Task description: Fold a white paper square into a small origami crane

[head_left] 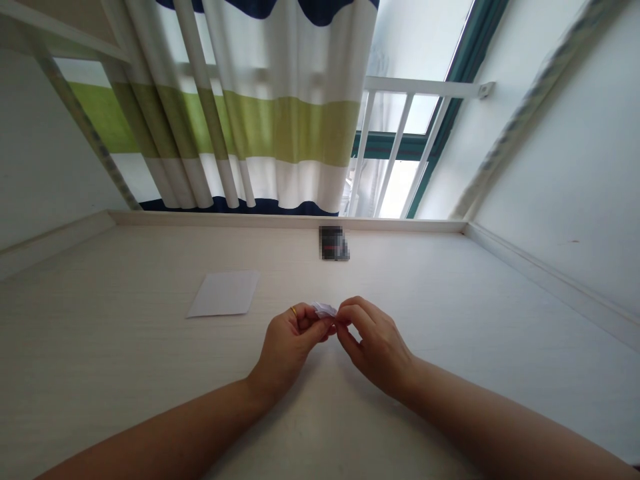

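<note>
A small piece of folded white paper (pixel 325 309) is held above the pale surface, near the middle of the view. My left hand (pixel 293 337) pinches it between thumb and fingers, and a gold ring shows on one finger. From the other side my right hand (pixel 373 340) has its thumb and index fingertip closed together at the paper's right end. The fingers hide the paper's lower part, so its full shape is unclear. Beyond my left hand lies a flat stack or sheet of white paper (pixel 223 294).
A dark, pixelated object (pixel 333 243) sits by the raised back edge (pixel 280 220) of the white surface (pixel 125 373). Behind that edge hang striped curtains (pixel 295 127), next to white railing bars (pixel 395 147) and a window. White walls stand on both sides.
</note>
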Demonstrator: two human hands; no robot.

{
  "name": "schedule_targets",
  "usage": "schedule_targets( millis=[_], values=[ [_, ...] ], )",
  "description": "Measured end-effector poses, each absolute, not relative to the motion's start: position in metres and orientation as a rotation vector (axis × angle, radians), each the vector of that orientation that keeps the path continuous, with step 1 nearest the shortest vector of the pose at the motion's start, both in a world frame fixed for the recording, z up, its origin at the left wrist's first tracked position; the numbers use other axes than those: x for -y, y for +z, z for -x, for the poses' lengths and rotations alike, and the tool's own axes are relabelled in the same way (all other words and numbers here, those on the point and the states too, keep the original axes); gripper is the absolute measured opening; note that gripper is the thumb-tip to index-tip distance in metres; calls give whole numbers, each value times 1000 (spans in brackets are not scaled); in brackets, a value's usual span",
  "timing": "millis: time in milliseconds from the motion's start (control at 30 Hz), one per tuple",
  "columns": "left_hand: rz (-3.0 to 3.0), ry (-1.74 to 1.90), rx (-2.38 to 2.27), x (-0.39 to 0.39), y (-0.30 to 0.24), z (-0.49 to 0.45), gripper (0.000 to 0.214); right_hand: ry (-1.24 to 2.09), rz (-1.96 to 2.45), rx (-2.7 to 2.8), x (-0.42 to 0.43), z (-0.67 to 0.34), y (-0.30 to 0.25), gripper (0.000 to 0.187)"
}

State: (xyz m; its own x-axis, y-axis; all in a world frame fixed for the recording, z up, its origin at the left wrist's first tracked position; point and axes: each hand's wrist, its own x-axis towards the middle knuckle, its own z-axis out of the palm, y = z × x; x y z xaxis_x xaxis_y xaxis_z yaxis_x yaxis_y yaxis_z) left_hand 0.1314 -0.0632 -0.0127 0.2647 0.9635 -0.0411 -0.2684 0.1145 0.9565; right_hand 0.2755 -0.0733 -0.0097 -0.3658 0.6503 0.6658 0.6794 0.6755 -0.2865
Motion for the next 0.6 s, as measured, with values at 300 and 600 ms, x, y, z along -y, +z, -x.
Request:
schedule_targets(
  millis=[300, 600],
  values=[
    [-1108, 1041, -810, 61, -14, -127, 14, 334, 1168, 2011, 71, -277, -6, 6],
    [-1133, 1069, -817, 58, -16, -122, 10, 537, 1120, 1930, 68, -278, -6, 6]
  ],
)
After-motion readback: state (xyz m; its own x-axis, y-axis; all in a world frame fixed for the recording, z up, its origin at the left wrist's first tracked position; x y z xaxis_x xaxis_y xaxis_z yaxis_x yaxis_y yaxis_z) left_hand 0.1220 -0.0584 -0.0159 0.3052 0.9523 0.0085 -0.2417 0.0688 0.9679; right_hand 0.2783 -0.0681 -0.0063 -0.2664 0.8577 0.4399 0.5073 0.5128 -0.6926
